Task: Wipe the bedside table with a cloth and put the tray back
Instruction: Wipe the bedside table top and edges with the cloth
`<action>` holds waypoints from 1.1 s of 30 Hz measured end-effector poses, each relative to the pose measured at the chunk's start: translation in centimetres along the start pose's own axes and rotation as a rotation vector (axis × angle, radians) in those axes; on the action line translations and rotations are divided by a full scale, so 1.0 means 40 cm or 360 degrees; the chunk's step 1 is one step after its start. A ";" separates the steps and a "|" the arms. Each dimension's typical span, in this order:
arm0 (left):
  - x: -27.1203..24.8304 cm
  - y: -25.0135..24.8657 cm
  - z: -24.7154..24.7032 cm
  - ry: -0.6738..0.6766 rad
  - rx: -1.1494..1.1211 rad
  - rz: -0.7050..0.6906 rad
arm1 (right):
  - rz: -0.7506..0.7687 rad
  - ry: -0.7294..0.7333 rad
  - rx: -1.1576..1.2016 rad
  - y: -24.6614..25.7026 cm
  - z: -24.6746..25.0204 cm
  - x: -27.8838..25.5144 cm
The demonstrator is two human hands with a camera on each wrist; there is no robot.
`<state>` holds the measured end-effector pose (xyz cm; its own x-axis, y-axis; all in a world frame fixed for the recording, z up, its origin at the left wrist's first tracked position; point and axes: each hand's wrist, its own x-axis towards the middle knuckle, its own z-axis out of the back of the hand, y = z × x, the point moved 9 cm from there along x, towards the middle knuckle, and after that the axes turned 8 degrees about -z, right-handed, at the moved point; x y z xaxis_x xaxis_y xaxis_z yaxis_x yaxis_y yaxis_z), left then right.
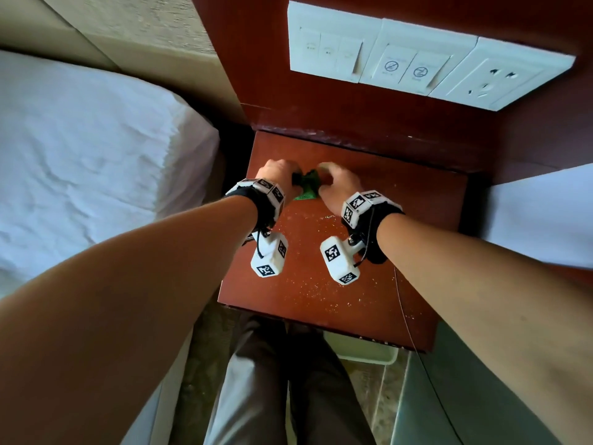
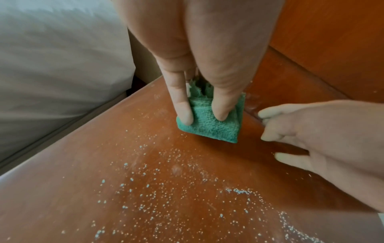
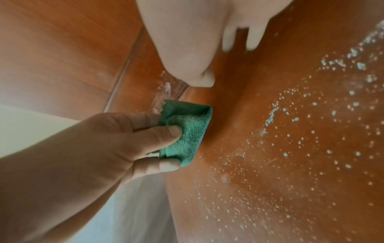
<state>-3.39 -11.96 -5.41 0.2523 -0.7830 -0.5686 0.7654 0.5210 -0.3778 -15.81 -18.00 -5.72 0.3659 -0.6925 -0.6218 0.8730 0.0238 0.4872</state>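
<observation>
Wipe barely started, tray not on surface.
Left hand point(image 2: 197, 49) pinches folded green cloth point(image 2: 209, 121) at the back of the surface point(image 1: 401, 252), near the left. Right hand point(image 2: 324, 138) beside it, fingers loosely curled, holding nothing. White grit point(image 2: 166, 197) covers the middle and front, unwiped. Left: wipe it all, put the tray back; a white bin point(image 1: 362, 348) shows below, can't tell if that's it.
</observation>
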 end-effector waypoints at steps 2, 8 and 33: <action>-0.006 -0.032 0.005 0.0003 -0.0011 -0.0015 | 0.0117 0.0111 -0.0053 0.021 0.005 -0.030; 0.004 -0.157 -0.034 0.0085 0.0033 -0.0114 | 0.0067 0.0164 -0.0143 -0.057 0.048 -0.060; -0.004 -0.328 -0.340 0.0435 0.0668 -0.0309 | -0.0521 -0.0738 -0.0112 -0.628 0.385 -0.135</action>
<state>-21.55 -14.05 -10.30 -0.0382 -0.7052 -0.7080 0.9676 0.1508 -0.2024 -44.68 -25.96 -5.15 -0.0929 -0.9154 -0.3917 0.9422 -0.2080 0.2626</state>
